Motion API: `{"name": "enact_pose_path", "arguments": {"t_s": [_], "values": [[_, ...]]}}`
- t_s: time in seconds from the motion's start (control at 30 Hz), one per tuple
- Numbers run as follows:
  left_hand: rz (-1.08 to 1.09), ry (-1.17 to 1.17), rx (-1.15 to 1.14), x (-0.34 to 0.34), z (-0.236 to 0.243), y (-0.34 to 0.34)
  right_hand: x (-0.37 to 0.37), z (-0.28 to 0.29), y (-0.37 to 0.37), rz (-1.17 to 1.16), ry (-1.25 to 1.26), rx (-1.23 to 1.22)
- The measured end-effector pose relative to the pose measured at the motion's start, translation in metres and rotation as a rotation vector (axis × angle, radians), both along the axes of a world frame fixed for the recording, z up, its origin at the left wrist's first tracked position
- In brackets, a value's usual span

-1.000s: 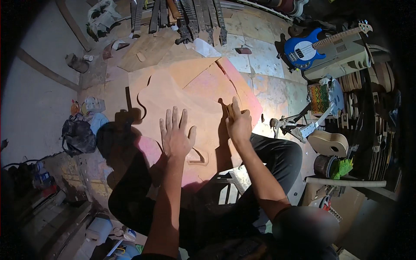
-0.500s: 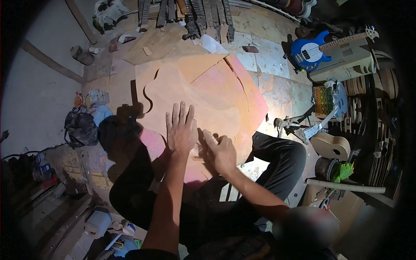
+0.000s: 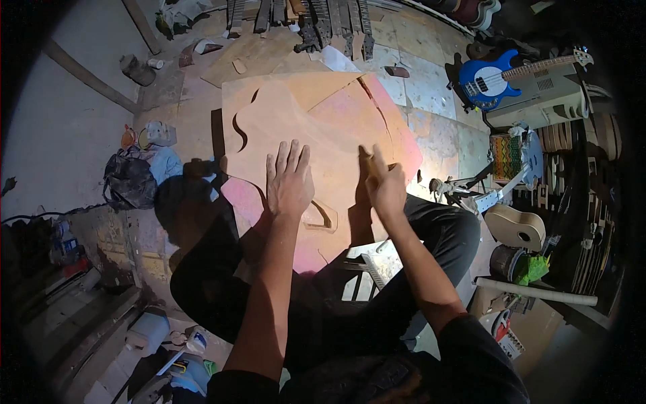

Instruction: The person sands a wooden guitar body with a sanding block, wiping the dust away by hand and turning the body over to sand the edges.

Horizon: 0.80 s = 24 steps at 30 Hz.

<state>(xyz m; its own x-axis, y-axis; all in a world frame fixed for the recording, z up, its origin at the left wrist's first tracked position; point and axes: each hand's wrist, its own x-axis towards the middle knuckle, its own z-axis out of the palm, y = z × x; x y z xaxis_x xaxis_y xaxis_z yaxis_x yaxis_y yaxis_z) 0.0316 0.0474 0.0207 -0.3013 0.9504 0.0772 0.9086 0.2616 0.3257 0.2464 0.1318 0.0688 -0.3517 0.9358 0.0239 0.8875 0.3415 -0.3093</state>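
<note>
A dust-coated, tan guitar-body-shaped piece (image 3: 282, 114) with a wavy cut edge lies on a larger pink and orange board (image 3: 343, 101). My left hand (image 3: 289, 182) rests flat on the piece, fingers apart and pointing forward, just beside a small angular cut-out (image 3: 317, 217) near its lower part. My right hand (image 3: 387, 192) is on the piece's right side, closed around a small tan block (image 3: 372, 174) that is mostly hidden by the fingers, with the forefinger stretched along it. My legs are under and around the board's near side.
A blue bass guitar (image 3: 491, 82) rests on an appliance at right, above a metal stand (image 3: 488, 198) and a pale acoustic guitar body (image 3: 511, 229). Several guitar necks (image 3: 319, 30) lie beyond the board. A black bag (image 3: 128, 182) is at left; containers (image 3: 148, 333) sit lower left.
My right hand moved down-left toward my left hand, then back up and right with the block. The whole view shifted, so the board now appears higher. My left hand stays flat on the piece.
</note>
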Motion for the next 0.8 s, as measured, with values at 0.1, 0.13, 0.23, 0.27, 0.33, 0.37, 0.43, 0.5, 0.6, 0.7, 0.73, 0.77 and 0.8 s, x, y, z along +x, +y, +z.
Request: {"name": "enact_pose_path", "arguments": {"t_s": [0.1,0.13,0.23,0.27,0.33,0.37,0.43,0.5,0.6,0.7,0.73,0.77,0.8], "values": [[0.001,0.029,-0.053,0.001,0.0,-0.001,-0.016,0.01,-0.045,0.052,-0.035,-0.017],[0.006,0.05,-0.074,-0.002,0.0,-0.001,-0.029,0.014,-0.073,0.115,-0.048,-0.018],[-0.001,0.055,-0.063,-0.002,-0.002,-0.002,-0.011,0.003,-0.077,0.291,0.173,0.034],[0.024,0.04,-0.022,-0.005,-0.007,-0.003,-0.003,-0.003,-0.054,0.149,0.156,-0.028],[-0.017,0.029,-0.032,0.005,-0.002,0.003,0.03,-0.031,0.006,-0.116,0.038,0.026],[-0.011,0.045,-0.045,-0.002,-0.002,0.0,0.017,-0.016,0.016,-0.141,0.007,-0.011],[-0.024,0.026,-0.036,0.004,0.001,0.006,0.022,-0.034,-0.017,-0.118,0.058,0.065],[-0.004,0.032,-0.035,-0.002,-0.001,0.001,0.005,-0.017,-0.056,0.043,0.183,-0.02],[-0.005,0.034,-0.013,-0.004,-0.002,0.003,0.014,-0.008,-0.045,0.132,0.054,-0.044],[-0.019,0.015,-0.038,0.003,0.003,-0.001,0.029,-0.01,0.027,-0.148,0.045,-0.023],[-0.016,0.021,-0.05,0.002,0.003,0.001,0.025,-0.014,0.016,-0.131,0.036,0.052],[-0.014,0.028,-0.061,0.0,0.003,0.003,0.018,-0.018,-0.008,-0.116,0.027,0.126],[-0.003,0.039,-0.053,-0.004,-0.002,0.002,-0.001,-0.002,-0.043,-0.027,0.147,0.033]]}}
